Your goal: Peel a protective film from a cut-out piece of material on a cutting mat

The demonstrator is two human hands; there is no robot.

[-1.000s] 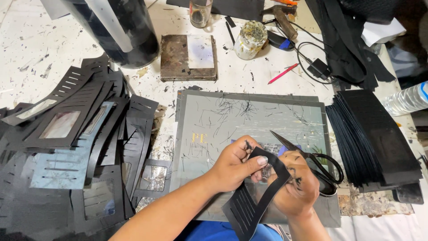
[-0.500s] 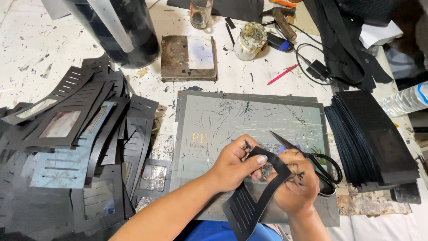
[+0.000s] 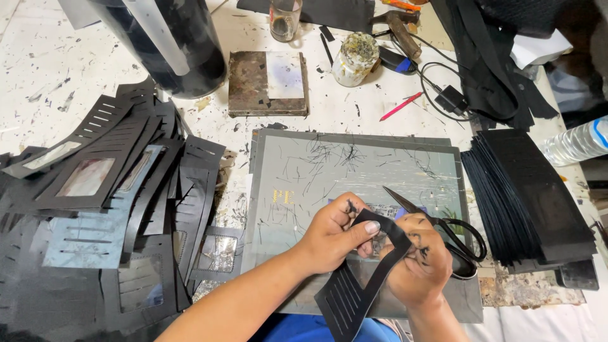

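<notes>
Both hands, left hand (image 3: 332,234) and right hand (image 3: 418,263), pinch the slotted black leather piece (image 3: 354,288) at the cutting mat's (image 3: 354,164) near edge, the scissors (image 3: 443,231) idle beside them; trimming appears paused for inspection.

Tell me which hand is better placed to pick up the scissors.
Right. The right hand lies against the scissors, whose black handles sit just past it; the left hand is farther off, pinching the black slotted piece.

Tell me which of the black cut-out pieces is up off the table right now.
The slotted black piece held between the left hand and right hand. The others lie in the heap at left.
</notes>
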